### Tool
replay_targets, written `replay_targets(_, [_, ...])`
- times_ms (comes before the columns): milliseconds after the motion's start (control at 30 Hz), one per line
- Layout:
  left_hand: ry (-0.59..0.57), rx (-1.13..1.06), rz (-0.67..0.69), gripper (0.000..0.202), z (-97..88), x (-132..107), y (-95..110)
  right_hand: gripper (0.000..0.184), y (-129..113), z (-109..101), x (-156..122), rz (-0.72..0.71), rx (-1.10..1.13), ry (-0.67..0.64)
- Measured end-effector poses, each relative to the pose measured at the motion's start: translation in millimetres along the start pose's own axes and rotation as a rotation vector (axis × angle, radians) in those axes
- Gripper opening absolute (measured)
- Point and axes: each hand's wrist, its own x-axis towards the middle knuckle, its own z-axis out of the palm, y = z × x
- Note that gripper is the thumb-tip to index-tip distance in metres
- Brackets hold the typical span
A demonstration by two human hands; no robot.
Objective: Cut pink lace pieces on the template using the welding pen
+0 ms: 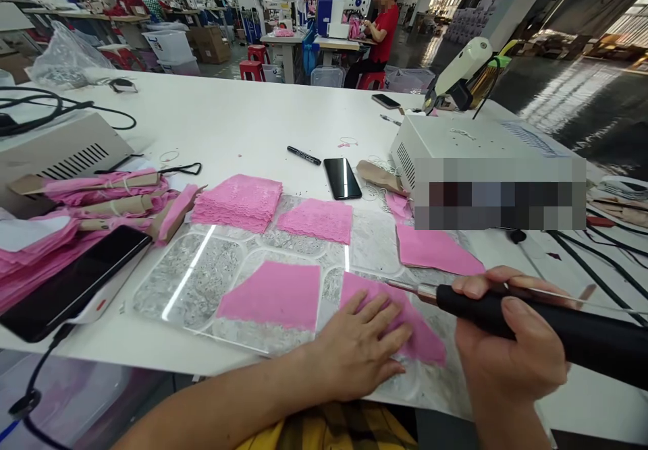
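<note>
My left hand (362,352) lies flat, fingers spread, pressing a pink fabric piece (422,342) onto the clear glass plate (182,281) near the table's front edge. My right hand (511,349) is wrapped round the black handle of a hot cutting tool (557,328). Its thin metal tip (405,287) points left and touches the top edge of that fabric piece, just above my left fingers. Another pink piece (276,295) lies to the left on the glass.
A stack of pink lace pieces (237,200) and a single lace piece (316,220) lie behind the glass. Two phones (342,177) (75,281), a marker (304,155), a white control box (486,160), pink bundles (101,197) and cables surround the area. A person sews in the background (379,32).
</note>
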Motion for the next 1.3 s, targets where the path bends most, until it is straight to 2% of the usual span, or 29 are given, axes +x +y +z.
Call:
replay_targets(167, [0.037,-0.012,0.002,0.049,0.8,2.4,-0.8,0.014,9.2,30.2,-10.7,0.033,0.003,-0.153])
replay_targets(300, [0.043,-0.046,0.004,0.047,0.9,3.1,-1.1,0.016,18.4,39.9,-17.0,0.07,0.0,-0.241])
replay_targets(833, [0.102,-0.055,-0.007,0.045,1.3,2.0,-0.1,0.015,26.7,37.5,-16.4,0.027,-0.014,-0.3])
replay_targets(1000, [0.099,-0.031,-0.002,0.045,0.4,1.6,0.5,0.015,22.1,33.2,-14.3,0.072,0.056,-0.283])
replay_targets(1200, [0.213,0.022,0.171,0.029,-6.6,0.6,0.6,0.013,16.1,28.1,-14.2,0.122,0.074,-0.308])
replay_targets(1300, [0.2,0.019,0.218,0.023,-4.9,-1.8,3.4,0.013,16.6,27.6,-16.3,0.112,0.059,-0.307])
